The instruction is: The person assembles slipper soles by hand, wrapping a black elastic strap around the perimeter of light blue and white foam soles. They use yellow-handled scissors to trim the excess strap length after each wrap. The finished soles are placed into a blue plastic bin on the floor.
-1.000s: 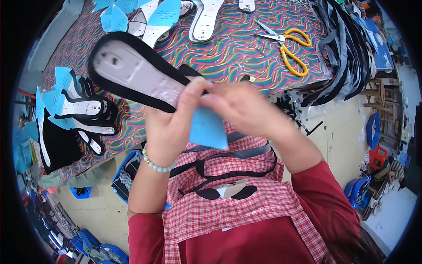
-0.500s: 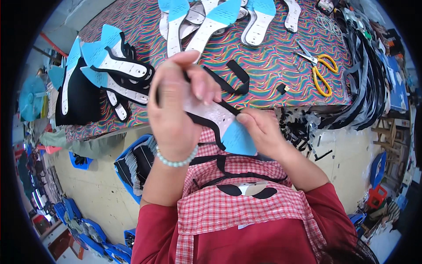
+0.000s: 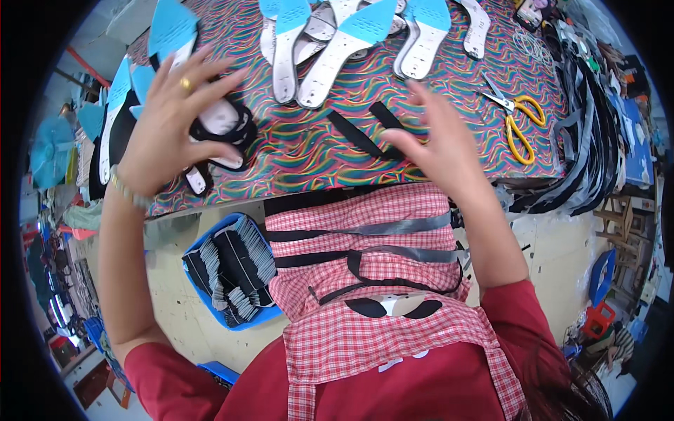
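My left hand [image 3: 165, 123] is over the left pile of white insoles with blue ends, its fingers spread and nothing held in it. Under and beside it show a white insole [image 3: 219, 118] with black trim and a blue insole end [image 3: 172, 31]. My right hand [image 3: 446, 147] hovers above the patterned table, thumb and fingers apart. Close to its thumb lies a black strip [image 3: 352, 133], folded back on itself; whether the thumb touches it I cannot tell.
More blue-and-white insoles [image 3: 284, 67] lie at the back middle. Yellow-handled scissors [image 3: 519, 133] rest at the right, beside hanging bundles of black strips [image 3: 579, 147]. A blue basket [image 3: 263, 319] of striped dark pieces stands below the table edge. Black strips [image 3: 393, 228] cross my checked apron.
The insole that both hands held near my apron has left them. My left hand has moved left to the pile; my right hand has risen over the table toward the black strip.
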A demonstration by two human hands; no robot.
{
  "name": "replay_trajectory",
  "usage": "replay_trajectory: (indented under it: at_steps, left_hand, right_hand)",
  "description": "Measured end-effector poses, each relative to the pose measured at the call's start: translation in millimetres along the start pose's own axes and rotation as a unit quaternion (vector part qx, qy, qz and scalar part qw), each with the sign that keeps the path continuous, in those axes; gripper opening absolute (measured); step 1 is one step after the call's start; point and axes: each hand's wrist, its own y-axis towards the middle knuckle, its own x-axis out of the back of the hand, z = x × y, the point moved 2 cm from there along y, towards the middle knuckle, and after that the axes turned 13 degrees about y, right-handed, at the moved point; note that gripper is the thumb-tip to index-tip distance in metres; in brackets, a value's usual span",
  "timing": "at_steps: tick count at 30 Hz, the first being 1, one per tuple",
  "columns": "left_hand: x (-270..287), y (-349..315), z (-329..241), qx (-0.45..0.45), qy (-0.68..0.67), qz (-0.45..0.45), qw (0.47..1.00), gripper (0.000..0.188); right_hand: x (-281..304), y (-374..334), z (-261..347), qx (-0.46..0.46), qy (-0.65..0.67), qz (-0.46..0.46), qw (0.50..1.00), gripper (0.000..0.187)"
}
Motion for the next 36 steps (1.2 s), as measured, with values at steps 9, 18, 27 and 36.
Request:
replay_trajectory:
  at_steps: [9, 18, 27, 36]
  left_hand:
    - [-58, -35, 23, 0.015, -0.027, 0.043, 0.999, 0.068]
    - [-113, -192, -135, 0.492, -0.467, 0.128, 0.723, 0.042]
    - [-228, -295, -249, 0.585, -0.798, -0.097, 0.105, 0.035]
    - [-128, -429, -76, 0.410, -0.714, -0.555, 0.112, 0.042]
  right_hand:
    - [74, -90, -35, -0.168, 0.039, 0.069, 0.983, 0.012]
    - [120, -212, -53, -0.317, -0.054, -0.058, 0.945, 0.014]
    - [41, -142, 13, -0.275, 0.270, 0.302, 0.872, 0.015]
    - [-4, -110, 65, -0.033, 0.094, 0.536, 0.839, 0.017]
